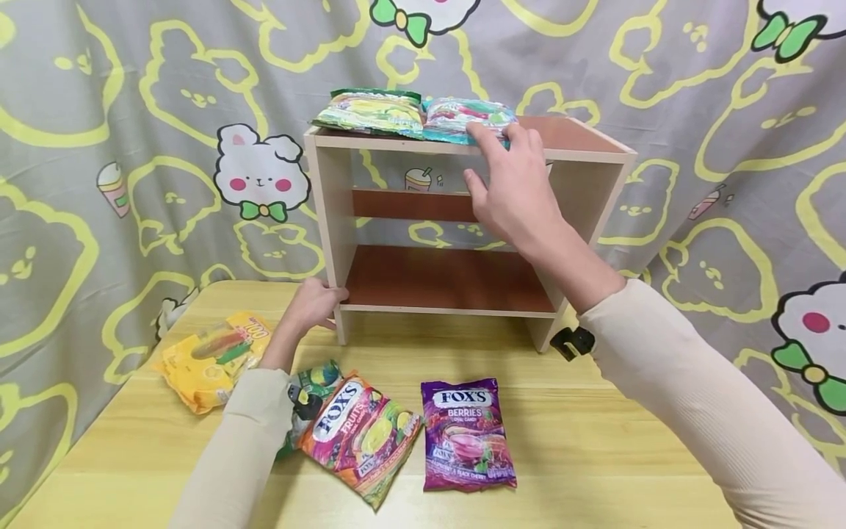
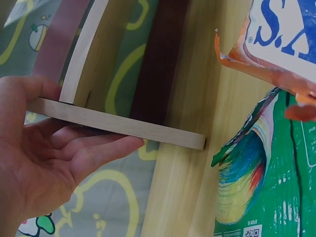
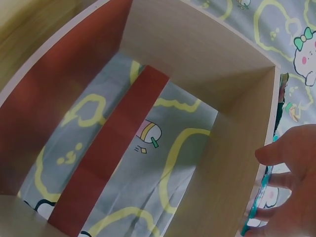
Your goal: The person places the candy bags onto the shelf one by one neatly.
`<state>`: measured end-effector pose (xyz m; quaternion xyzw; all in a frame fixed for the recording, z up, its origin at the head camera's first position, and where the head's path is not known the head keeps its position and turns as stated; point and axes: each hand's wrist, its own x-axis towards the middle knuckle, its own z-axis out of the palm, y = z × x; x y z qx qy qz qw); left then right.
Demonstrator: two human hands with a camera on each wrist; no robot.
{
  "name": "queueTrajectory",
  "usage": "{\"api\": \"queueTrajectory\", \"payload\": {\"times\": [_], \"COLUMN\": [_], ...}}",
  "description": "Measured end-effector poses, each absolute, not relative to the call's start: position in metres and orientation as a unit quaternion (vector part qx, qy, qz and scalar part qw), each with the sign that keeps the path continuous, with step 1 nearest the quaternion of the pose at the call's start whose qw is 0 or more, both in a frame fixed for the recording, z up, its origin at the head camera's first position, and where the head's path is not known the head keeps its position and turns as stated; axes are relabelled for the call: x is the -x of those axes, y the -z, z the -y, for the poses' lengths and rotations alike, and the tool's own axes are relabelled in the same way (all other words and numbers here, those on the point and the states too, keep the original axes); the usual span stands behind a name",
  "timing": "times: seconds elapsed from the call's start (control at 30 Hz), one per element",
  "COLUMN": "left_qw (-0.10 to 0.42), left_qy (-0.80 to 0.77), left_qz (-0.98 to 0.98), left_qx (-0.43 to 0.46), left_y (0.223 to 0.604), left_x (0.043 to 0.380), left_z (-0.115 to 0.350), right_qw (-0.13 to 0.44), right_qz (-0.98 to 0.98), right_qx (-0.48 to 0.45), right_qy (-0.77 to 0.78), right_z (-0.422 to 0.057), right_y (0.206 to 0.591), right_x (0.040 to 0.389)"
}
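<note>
A small wooden shelf with reddish-brown boards stands on the table. My left hand grips its left side panel, thumb on the inner side and fingers along the outer face. On the shelf top lie a green-and-yellow candy bag and, to its right, a teal candy bag. The fingertips of my right hand rest on the teal bag, fingers loosely extended. In the right wrist view, the thumb is near the front edge of the top board and the bag shows as a thin teal strip.
In front of the shelf lie a purple Fox's Berries bag and an orange Fox's Fruits bag, which overlaps a green bag. A yellow bag is at the left. A patterned curtain hangs behind the table.
</note>
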<state>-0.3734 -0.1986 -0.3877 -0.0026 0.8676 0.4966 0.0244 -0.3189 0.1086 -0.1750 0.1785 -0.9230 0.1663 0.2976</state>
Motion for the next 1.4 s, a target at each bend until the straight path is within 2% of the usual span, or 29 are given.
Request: {"api": "queueTrajectory", "payload": {"times": [0.57,0.97,1.4], "left_qw": [0.026,0.023,0.026], "left_qy": [-0.502,-0.501,-0.501], "left_qz": [-0.864,-0.865,-0.865], "left_qx": [0.0,-0.002,0.0], "left_y": [0.387,0.389,0.388], "left_x": [0.374,0.375,0.374], "left_z": [0.199,0.2,0.199], "right_qw": [0.282,0.319,0.332], "right_qz": [0.93,0.914,0.904], "right_qx": [-0.165,-0.185,-0.204], "right_qy": [-0.166,-0.17,-0.178], "right_z": [-0.106,-0.109,-0.115], "right_y": [0.172,0.184,0.19], "right_x": [0.331,0.337,0.338]}}
